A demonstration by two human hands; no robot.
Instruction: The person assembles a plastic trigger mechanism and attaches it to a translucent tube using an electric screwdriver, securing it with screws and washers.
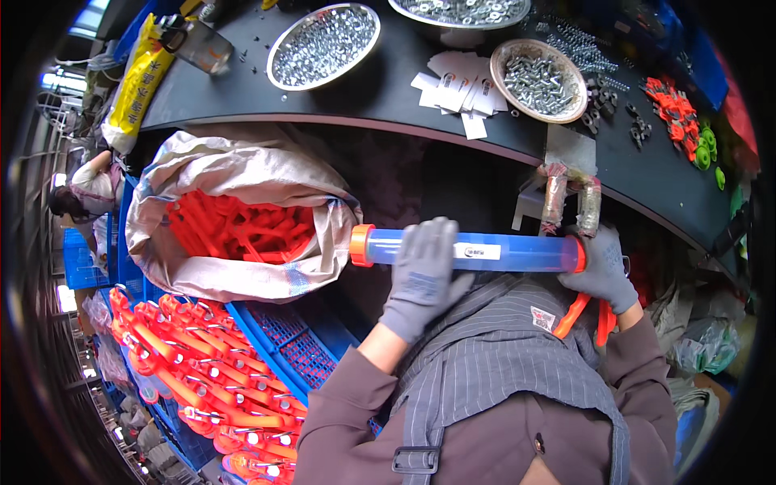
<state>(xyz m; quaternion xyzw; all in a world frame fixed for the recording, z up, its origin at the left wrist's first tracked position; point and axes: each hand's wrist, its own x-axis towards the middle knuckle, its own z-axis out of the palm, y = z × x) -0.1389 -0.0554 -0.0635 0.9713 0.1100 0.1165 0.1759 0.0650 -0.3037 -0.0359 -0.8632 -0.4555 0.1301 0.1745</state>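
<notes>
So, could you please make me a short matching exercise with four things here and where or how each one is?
1. Blue tube
2. Woven sack
3. White cards
4. Green parts

A. On the dark table, beside a dish of metal fasteners
B. Open, red-orange pieces inside
C. Beside the red-orange clips, near the table's right end
D. Left hand over it, right hand at one end

Pairs: 1-D, 2-B, 3-A, 4-C

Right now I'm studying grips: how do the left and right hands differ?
The left hand lies across the blue tube; the right hand is at the tube's right end, by the orange cap. Orange handles show just below the right hand, but none below the left. Both hands wear grey gloves.
</notes>
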